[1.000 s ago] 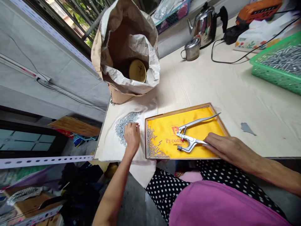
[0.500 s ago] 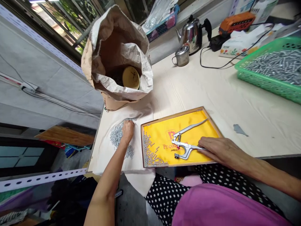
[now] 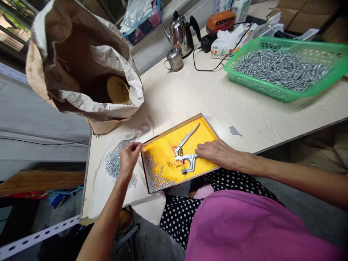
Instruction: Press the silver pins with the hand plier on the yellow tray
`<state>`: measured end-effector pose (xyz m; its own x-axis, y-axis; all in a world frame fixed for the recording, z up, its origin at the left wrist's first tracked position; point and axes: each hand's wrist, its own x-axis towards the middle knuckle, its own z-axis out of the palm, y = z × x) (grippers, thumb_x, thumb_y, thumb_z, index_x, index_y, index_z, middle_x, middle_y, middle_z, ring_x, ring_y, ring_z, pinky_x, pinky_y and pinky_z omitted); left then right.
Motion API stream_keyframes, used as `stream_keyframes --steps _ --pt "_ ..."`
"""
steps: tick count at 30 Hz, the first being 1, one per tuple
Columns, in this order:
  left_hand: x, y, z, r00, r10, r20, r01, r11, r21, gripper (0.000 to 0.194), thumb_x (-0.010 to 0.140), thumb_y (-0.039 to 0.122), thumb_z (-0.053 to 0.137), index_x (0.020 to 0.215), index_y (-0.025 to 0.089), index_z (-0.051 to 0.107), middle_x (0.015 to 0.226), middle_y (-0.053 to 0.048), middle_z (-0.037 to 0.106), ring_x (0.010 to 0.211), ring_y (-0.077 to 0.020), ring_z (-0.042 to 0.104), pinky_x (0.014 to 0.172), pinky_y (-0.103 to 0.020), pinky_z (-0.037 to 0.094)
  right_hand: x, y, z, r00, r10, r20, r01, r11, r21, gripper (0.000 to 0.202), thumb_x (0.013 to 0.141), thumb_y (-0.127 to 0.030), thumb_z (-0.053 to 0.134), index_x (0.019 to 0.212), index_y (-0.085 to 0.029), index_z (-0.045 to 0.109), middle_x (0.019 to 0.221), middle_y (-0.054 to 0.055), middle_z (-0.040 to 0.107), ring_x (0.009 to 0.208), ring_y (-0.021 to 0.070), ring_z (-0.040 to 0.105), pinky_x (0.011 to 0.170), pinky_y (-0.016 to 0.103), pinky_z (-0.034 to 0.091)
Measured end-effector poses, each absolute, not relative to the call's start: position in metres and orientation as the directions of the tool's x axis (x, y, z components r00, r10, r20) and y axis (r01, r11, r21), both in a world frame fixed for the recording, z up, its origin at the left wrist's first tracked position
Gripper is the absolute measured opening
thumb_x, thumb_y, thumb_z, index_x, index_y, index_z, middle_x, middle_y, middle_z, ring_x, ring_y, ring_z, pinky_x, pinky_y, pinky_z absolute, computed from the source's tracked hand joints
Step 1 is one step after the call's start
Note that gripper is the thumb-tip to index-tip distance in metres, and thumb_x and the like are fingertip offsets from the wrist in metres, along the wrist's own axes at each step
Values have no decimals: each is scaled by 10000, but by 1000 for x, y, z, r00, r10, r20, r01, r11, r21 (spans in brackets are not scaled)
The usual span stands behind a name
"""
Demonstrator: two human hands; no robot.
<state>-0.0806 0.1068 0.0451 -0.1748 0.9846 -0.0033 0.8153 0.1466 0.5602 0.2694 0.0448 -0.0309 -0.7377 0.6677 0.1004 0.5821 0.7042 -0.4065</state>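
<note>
My left hand is closed in a pinch at the upper left corner of a shallow framed tray with a yellow base; what its fingers hold, if anything, is hidden. Beside and partly behind that hand, a pile of small silver metal pins lies on a white cloth. My right hand is wrapped round one handle of silver spring-loaded pliers. They rest over the yellow base, their other handle pointing up and away. More loose pins are scattered in the tray's left end.
A large paper sack stands open at the back left with a yellow scoop-like container inside. Further right are a metal cup, a kettle and a green basket full of silver metal pieces. A grey scrap lies on the table.
My left hand has gone from the pin pile to the tray's upper left corner. My right hand stays on the pliers' handle. The view has turned to the right.
</note>
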Motion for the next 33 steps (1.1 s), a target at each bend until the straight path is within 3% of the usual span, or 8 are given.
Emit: stream_keyframes --steps 2,4,7,17,33 --pt "-48 78 47 -113 968 -225 625 245 742 307 691 426 725 798 138 731 699 -26 683 546 -122 546 558 -248 438 266 53 -26 -746 661 77 605 721 -337 127 942 -110 458 962 -197 549 906 55 608 718 147 487 581 330 209" --pt "-19 52 44 -63 908 -414 476 392 788 374 613 463 799 751 121 737 646 -26 662 497 -98 506 507 -235 421 261 60 -22 -740 671 50 636 721 -276 129 935 -107 475 973 -198 559 914 62 609 724 153 484 575 343 181" --pt "10 27 35 -65 843 -534 315 525 791 445 504 487 871 698 113 729 593 -16 634 490 -82 492 482 -213 411 254 65 -20 -722 691 28 667 707 -235 129 958 -135 467 983 -201 575 921 66 607 741 162 487 579 350 162" --pt "30 11 13 -170 824 -540 227 566 792 481 495 509 879 711 118 698 549 7 602 473 -74 486 453 -192 354 253 60 -16 -698 716 -14 691 668 -276 168 990 -154 427 1034 -194 584 990 79 601 791 177 478 598 354 156" --pt "31 27 17 -107 767 -633 354 624 696 455 477 514 864 609 126 668 517 -4 585 468 -87 496 482 -214 400 252 58 -28 -676 735 58 696 662 -279 128 967 -153 464 1006 -189 580 959 73 602 803 182 487 566 355 153"
